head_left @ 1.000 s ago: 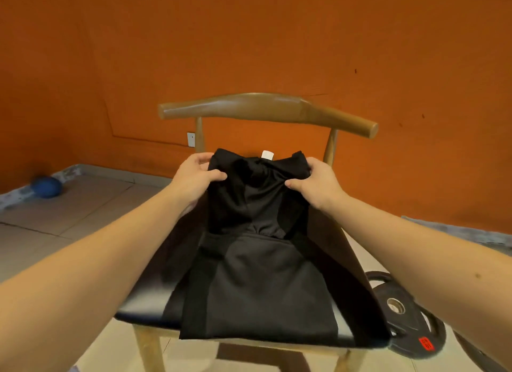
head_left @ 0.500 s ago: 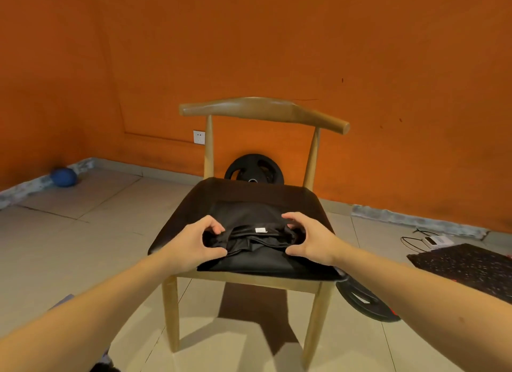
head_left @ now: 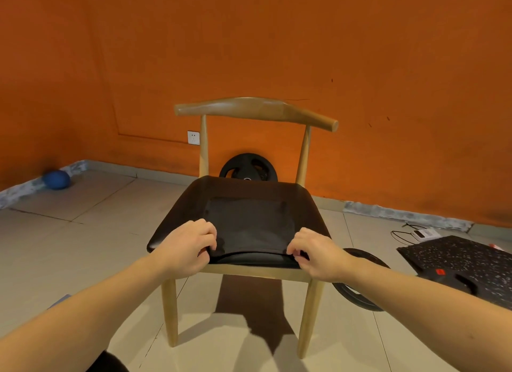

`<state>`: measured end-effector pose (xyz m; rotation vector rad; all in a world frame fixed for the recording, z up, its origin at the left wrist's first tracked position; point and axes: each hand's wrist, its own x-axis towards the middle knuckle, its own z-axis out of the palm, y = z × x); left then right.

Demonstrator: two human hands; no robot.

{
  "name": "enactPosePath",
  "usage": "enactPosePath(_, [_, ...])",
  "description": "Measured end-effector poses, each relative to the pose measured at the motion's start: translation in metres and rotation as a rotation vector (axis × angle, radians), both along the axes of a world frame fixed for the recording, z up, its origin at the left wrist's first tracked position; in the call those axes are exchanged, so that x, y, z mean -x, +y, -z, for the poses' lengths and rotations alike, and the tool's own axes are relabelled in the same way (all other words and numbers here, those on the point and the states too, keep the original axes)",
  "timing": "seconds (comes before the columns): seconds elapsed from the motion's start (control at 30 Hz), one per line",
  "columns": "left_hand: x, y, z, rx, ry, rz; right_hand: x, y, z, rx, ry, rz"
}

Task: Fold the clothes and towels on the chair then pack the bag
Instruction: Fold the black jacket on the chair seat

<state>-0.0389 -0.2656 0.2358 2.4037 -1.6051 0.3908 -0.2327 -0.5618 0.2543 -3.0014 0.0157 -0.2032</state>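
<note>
Orange wall, tiled floor, and a wooden chair (head_left: 255,109) centre stage. Folded black garment (head_left: 249,224) lies flat on the seat. It looks soft, light and floppy, best taken by its near corners. And the left hand (head_left: 186,248) and right hand (head_left: 317,253) do just that, fingers (head_left: 211,234) curled tight, pinching the near edge, one at each corner.

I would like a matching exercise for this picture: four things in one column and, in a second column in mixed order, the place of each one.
Things:
1. blue ball
2. black garment
3. upright weight plate
4. white socket

Places:
a. on the orange wall
b. on the chair seat
c. on the floor, behind the chair seat
d. on the floor, far left

Pairs: 1-d; 2-b; 3-c; 4-a
</note>
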Motion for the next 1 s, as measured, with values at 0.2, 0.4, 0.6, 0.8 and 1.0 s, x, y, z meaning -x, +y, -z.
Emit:
enactPosePath(0.2, [0.006,-0.031,-0.021,0.155,0.100,-0.247,-0.039,0.014,-0.012,-0.269,-0.349,0.238])
enactPosePath(0.4, [0.006,-0.096,-0.009,0.054,0.270,-0.266,-0.095,0.019,0.008,-0.211,-0.031,0.343])
enactPosePath(0.6, [-0.002,-0.087,0.023,-0.221,0.211,-0.365,-0.093,0.007,0.031,-0.066,0.205,0.395])
enactPosePath(0.8, [-0.010,-0.077,0.003,-0.023,0.291,-0.505,-0.094,0.012,0.015,-0.283,0.070,0.522])
enactPosePath(1.0, [-0.068,-0.080,-0.023,0.063,0.714,-1.020,-0.119,-0.010,-0.021,-0.663,0.158,0.816])
